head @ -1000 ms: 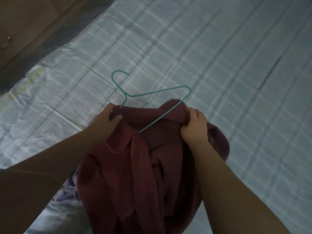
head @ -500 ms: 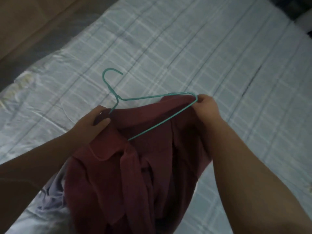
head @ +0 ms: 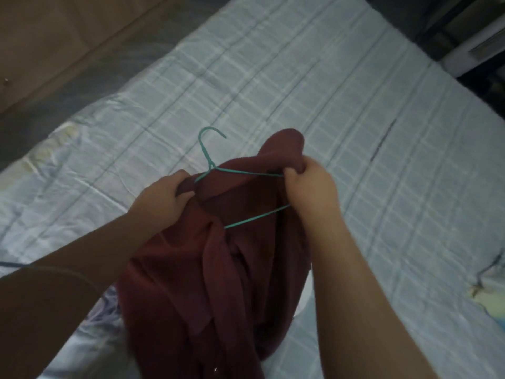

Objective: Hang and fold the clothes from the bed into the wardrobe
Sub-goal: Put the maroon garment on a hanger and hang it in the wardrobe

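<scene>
Above a pale, checked bed [head: 341, 99], a maroon shirt [head: 218, 283] hangs bunched between two hands; left hand [head: 161, 198] fingers clamp the collar; right hand [head: 311, 187] fingers pinch a shoulder fold at the right end of a teal wire hanger [head: 208, 157]; best to draw that fold fully over the tip, neck held taut; the hanger's left arm and the shirt hem are hidden; the wardrobe is out of frame.

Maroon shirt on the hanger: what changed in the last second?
The right hand lifted its bunch of the maroon shirt up over the right end of the teal wire hanger, covering it. The left hand still grips the shirt at the hanger's left shoulder; the hook still points up.
</scene>
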Motion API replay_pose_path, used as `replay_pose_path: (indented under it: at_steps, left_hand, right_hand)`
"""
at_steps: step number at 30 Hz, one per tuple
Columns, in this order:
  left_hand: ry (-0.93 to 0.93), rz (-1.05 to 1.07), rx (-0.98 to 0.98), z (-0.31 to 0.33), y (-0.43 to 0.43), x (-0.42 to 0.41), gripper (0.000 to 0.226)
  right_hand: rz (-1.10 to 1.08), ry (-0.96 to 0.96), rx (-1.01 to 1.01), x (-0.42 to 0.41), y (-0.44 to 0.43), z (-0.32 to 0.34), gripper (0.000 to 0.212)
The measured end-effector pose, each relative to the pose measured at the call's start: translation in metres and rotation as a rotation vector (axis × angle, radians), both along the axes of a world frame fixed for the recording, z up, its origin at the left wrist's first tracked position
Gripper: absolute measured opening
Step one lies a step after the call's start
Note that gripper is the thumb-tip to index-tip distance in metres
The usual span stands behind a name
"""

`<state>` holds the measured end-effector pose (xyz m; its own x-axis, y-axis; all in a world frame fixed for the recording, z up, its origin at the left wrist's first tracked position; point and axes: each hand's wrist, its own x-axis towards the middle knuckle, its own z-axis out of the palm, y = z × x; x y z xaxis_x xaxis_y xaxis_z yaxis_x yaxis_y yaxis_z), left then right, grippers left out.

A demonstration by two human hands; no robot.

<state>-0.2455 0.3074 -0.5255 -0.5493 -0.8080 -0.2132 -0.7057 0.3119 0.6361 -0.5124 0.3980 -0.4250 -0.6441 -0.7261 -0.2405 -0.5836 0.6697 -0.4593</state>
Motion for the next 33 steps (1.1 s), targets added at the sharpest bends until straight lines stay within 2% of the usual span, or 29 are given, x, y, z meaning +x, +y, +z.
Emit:
replay_pose_path:
  at_steps: [4,7,10,17,20,24,26,28,31,33]
  left_hand:
    - [-0.048,0.097,0.029,0.001,0.011,0.023,0.023]
    - [-0.063,0.133,0.057,0.006,0.011,0.047,0.022]
    - [-0.006,0.184,0.058,0.018,0.021,0.060,0.020]
    - [0.360,0.191,0.054,0.094,0.050,0.043,0.012]
    - [0.439,0.142,0.032,0.143,0.058,0.050,0.011]
    - [0.502,0.128,-0.037,0.204,0.072,0.081,0.013]
    - [0.517,0.102,-0.080,0.234,0.086,0.100,0.014]
    - [0.536,0.066,-0.150,0.268,0.106,0.119,0.016]
    - [0.576,0.030,-0.277,0.321,0.151,0.148,0.022]
    - [0.598,0.020,-0.333,0.354,0.184,0.164,0.024]
  right_hand:
    - [0.042,0.092,0.125,0.073,0.060,-0.032,0.061]
    - [0.093,0.088,0.267,0.100,0.101,-0.047,0.062]
    - [0.145,0.068,0.301,0.126,0.118,-0.044,0.061]
    - [0.024,-0.195,0.043,0.208,0.105,0.016,0.071]
    - [-0.022,-0.276,-0.103,0.231,0.115,0.049,0.069]
    - [-0.089,-0.173,-0.193,0.239,0.151,0.086,0.059]
    - [-0.111,-0.130,-0.273,0.245,0.173,0.104,0.047]
    - [-0.093,-0.112,-0.359,0.256,0.197,0.124,0.036]
    - [-0.020,-0.089,-0.438,0.276,0.238,0.161,0.032]
    - [-0.017,-0.002,-0.483,0.284,0.270,0.193,0.023]
